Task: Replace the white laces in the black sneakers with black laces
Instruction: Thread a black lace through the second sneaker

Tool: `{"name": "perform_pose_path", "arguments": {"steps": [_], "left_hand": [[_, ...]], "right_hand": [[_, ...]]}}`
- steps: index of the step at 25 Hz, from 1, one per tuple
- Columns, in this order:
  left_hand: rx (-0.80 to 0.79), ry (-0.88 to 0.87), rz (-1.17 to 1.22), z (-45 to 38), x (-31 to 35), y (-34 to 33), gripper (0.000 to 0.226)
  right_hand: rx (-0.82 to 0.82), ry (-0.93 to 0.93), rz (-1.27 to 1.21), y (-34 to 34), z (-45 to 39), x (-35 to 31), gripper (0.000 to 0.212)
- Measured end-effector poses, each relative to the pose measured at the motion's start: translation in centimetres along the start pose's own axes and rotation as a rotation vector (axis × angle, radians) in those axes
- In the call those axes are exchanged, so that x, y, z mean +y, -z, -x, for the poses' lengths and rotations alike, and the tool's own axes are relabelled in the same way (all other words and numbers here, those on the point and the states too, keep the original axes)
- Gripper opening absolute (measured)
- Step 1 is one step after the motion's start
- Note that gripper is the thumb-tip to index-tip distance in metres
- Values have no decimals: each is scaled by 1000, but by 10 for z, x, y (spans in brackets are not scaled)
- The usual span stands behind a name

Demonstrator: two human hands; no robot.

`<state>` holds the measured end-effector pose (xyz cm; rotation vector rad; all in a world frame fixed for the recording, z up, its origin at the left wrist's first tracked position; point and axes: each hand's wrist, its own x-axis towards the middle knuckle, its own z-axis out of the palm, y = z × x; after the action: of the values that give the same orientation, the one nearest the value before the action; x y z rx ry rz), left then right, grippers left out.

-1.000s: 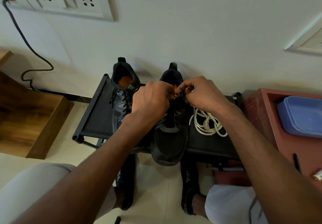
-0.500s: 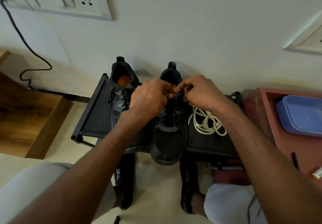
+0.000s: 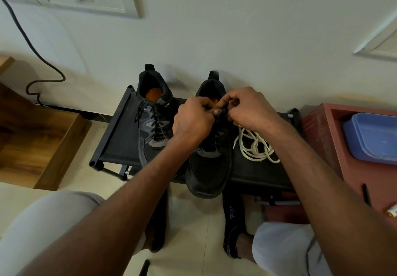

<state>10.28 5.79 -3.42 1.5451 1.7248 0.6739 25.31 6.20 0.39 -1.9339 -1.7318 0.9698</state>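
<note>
1. Little movement is seen since half a second ago; both hands are kept at the top eyelets of the right sneaker (image 3: 209, 164), with the right hand's (image 3: 250, 109) fingers curled slightly tighter.
2. The black lace (image 3: 223, 112) is pinched by the left hand (image 3: 193, 121) and right hand, fingers curled together on it.
3. The left sneaker (image 3: 153, 112) is seen already laced in black, beside the right one on the black rack (image 3: 117, 129).
4. The white laces (image 3: 254, 147) are piled on the rack, just right of the right sneaker.
5. A blue box (image 3: 373, 138) is seen in the red tray (image 3: 322, 129) at far right.
</note>
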Motion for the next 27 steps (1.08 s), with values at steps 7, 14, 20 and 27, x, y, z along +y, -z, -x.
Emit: {"name": "perform_pose_path", "arguments": {"steps": [7,14,20,27], "left_hand": [[-138,15,93,-7,-1,20,7],[22,97,27,-7,-1,5,16],[94,61,34,4,2,0,13],[203,4,-100,15,4,-3,12]], "right_hand": [[-25,2,-25,1,-1,0,44],[12,-20,-75,-2,-2,2,36],[34,-46,-100,-4,-3,1,37],[36,-65,-107,-2,-1,-1,36]]}}
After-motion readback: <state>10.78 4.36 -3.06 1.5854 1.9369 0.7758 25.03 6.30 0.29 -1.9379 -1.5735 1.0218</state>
